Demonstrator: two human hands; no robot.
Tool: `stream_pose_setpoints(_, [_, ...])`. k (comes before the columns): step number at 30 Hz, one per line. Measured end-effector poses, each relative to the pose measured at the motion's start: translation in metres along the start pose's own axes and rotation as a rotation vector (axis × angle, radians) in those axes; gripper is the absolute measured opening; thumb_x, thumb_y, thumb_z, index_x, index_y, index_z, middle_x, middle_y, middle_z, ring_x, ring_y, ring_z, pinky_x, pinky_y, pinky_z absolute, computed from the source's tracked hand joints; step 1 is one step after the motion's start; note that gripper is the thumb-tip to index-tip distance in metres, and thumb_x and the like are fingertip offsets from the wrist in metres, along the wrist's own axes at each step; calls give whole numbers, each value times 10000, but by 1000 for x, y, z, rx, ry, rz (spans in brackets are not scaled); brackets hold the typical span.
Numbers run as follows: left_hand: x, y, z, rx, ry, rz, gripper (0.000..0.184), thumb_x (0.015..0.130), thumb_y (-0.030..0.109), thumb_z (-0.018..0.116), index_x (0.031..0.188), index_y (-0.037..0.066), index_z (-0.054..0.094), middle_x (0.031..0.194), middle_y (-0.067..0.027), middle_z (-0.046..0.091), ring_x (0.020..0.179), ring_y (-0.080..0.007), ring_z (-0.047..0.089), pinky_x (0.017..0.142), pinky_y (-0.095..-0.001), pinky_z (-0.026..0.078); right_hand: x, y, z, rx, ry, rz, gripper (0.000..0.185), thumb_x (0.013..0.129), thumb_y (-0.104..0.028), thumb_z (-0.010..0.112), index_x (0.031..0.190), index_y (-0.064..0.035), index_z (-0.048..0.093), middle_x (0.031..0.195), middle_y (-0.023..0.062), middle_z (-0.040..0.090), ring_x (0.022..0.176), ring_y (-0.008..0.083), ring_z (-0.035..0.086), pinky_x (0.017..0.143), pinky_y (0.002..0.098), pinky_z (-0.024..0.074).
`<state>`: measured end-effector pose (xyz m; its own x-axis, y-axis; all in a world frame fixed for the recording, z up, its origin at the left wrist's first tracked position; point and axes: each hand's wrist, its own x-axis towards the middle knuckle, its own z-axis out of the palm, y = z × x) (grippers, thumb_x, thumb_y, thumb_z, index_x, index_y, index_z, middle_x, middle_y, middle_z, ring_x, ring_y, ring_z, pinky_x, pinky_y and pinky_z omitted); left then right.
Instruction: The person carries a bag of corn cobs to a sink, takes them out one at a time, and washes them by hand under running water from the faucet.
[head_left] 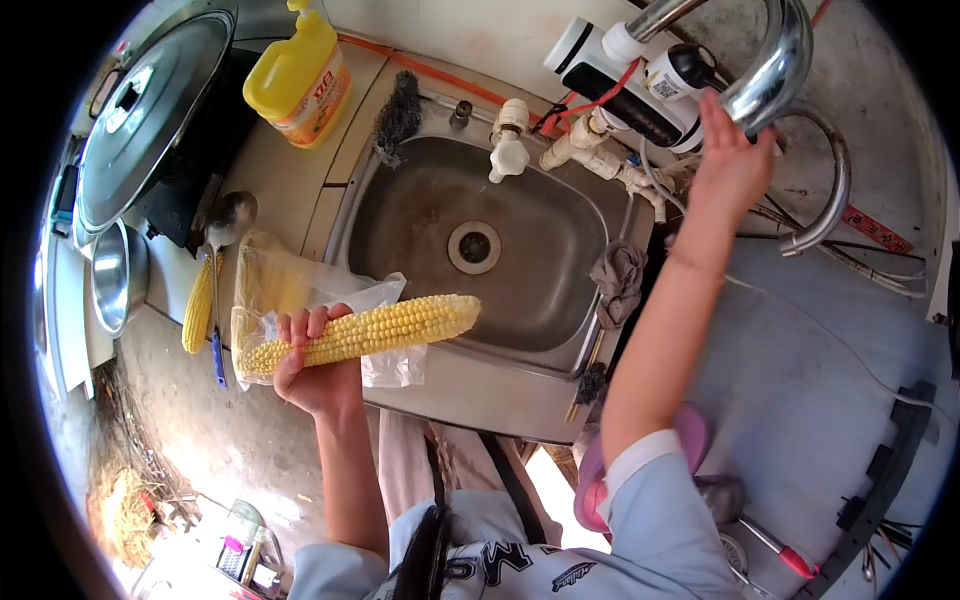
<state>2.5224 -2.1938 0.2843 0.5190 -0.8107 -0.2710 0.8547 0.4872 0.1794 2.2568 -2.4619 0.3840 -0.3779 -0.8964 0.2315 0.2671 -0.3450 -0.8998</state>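
Observation:
My left hand (318, 370) is closed around the lower part of a peeled yellow corn cob (400, 327), which points right over the sink's near edge. My right hand (733, 165) is raised at the upper right, with fingers and thumb on either side of the chrome faucet spout (775, 80). Beside those fingers is the white and black faucet body (630, 90) with its black knob. The metal sink (400, 215) has a round drain (474, 247), and no water shows in it. Left of the sink, a clear plastic bag (265, 270) holds more corn.
Another corn cob (198, 308) lies by a ladle (232, 218) at the left. Behind them stand a lidded wok (150, 100) and a yellow detergent jug (300, 85). A grey rag (618, 280) hangs on the sink's right rim; a white tap (509, 145) is at its back.

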Motion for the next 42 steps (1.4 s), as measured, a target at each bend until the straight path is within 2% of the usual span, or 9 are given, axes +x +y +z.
stream_pose_setpoints(3, [-1, 2, -10, -11, -8, 17, 251, 573, -13, 534, 774, 104, 439, 694, 2, 451, 725, -159, 464, 928, -370, 332, -54, 27, -20, 201, 90, 258, 263, 897, -240, 389, 757, -36, 479, 938, 195, 585, 929, 328, 571, 853, 432, 473])
stream_pose_setpoints(6, [-8, 10, -15, -42, 34, 38, 252, 573, -13, 531, 775, 104, 436, 696, 1, 451, 728, -161, 462, 924, -371, 335, -104, 35, -9, 429, 14, 749, 291, 892, -221, 420, 944, 52, 505, 1092, 238, 522, 1015, 346, 529, 918, 452, 437])
stream_pose_setpoints(11, [-16, 17, -23, -55, 32, 84, 248, 570, -14, 525, 762, 106, 426, 690, 0, 450, 722, -158, 463, 914, -369, 332, -127, 40, 5, 861, -173, 996, 489, 927, -319, 274, 1132, 85, 457, 1195, 239, 469, 1138, 347, 440, 991, 440, 359])
stream_pose_setpoints(16, [-21, 17, -30, -108, 59, 63, 247, 571, -16, 523, 762, 107, 426, 678, -1, 442, 724, -157, 456, 916, -371, 325, -135, 31, 16, 767, -367, 987, 527, 935, -343, 224, 1219, 60, 411, 1242, 222, 442, 1172, 332, 413, 1013, 413, 331])
stream_pose_setpoints(28, [12, 33, -23, -68, 132, 14, 268, 565, -20, 538, 771, 107, 422, 700, -1, 437, 720, -158, 442, 919, -362, 308, -146, 70, 26, 582, 113, 1222, 310, 912, -199, 367, 1173, -42, 423, 1211, 199, 414, 1156, 314, 386, 982, 435, 341])
stream_pose_setpoints(34, [32, 39, -16, -107, 148, -38, 285, 554, -32, 539, 768, 112, 419, 688, 2, 434, 720, -158, 441, 908, -353, 306, -149, 60, 45, 522, 93, 1204, 276, 892, -160, 427, 1127, -19, 470, 1018, 150, 537, 979, 265, 528, 897, 372, 444])
stream_pose_setpoints(37, [38, 39, -13, -114, 129, -82, 286, 555, -30, 547, 768, 112, 419, 684, 2, 432, 723, -158, 440, 911, -353, 304, -152, 53, 44, 288, 91, 1228, 251, 895, -161, 439, 1090, -20, 511, 789, 86, 566, 690, 194, 568, 646, 285, 500])
stream_pose_setpoints(39, [43, 38, -8, -81, 129, -91, 285, 560, -28, 553, 769, 111, 420, 686, 2, 429, 724, -158, 438, 911, -350, 304, -154, 57, 33, 165, -246, 1104, 210, 898, -155, 438, 1032, -28, 539, 619, 20, 484, 483, 100, 437, 432, 206, 350])
stream_pose_setpoints(42, [47, 38, -5, -99, 135, -102, 305, 553, -59, 536, 771, 105, 399, 700, 1, 408, 718, -152, 424, 900, -346, 300, -155, 54, 29, -138, -304, 966, 192, 906, -173, 424, 940, -32, 550, 543, -26, 369, 429, 43, 275, 392, 195, 186])
